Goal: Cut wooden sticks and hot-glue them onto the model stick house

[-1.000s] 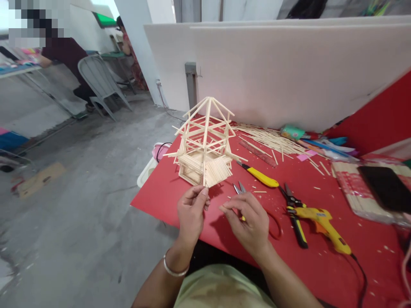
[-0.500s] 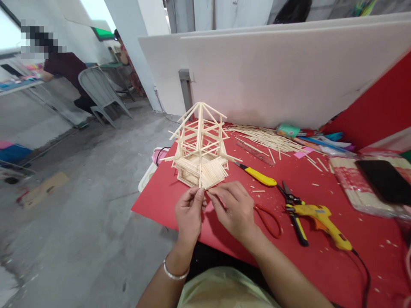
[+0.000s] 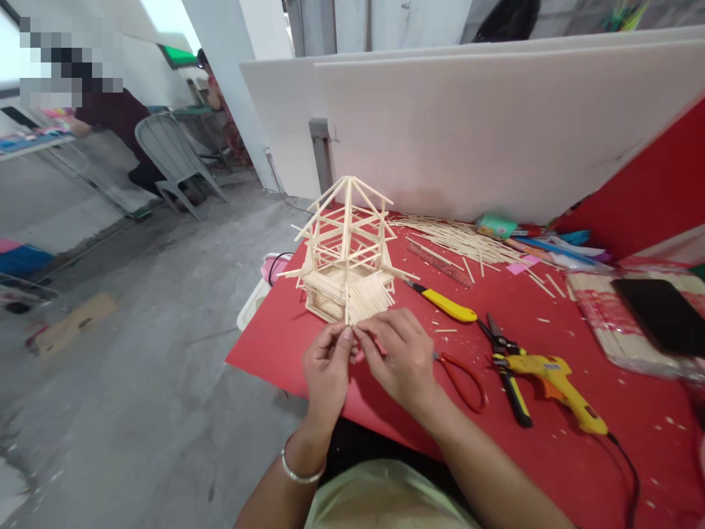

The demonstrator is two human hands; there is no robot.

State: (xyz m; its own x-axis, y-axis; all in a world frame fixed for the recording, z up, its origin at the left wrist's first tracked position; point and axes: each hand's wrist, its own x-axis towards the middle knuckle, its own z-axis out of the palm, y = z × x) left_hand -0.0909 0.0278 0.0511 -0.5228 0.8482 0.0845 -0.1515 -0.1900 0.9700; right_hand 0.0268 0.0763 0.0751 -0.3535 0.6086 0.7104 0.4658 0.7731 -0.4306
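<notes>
The left hand (image 3: 327, 367) pinches the end of a thin front stick (image 3: 346, 295) on the little stick house (image 3: 348, 220), just past the fingertips. The right hand (image 3: 399, 360) is close beside; I can't tell if its fingers pinch anything. Pushing too hard could snap that stick. Below the fingers is a red table (image 3: 267, 334); far to their left, a grey chair (image 3: 165, 147).
</notes>
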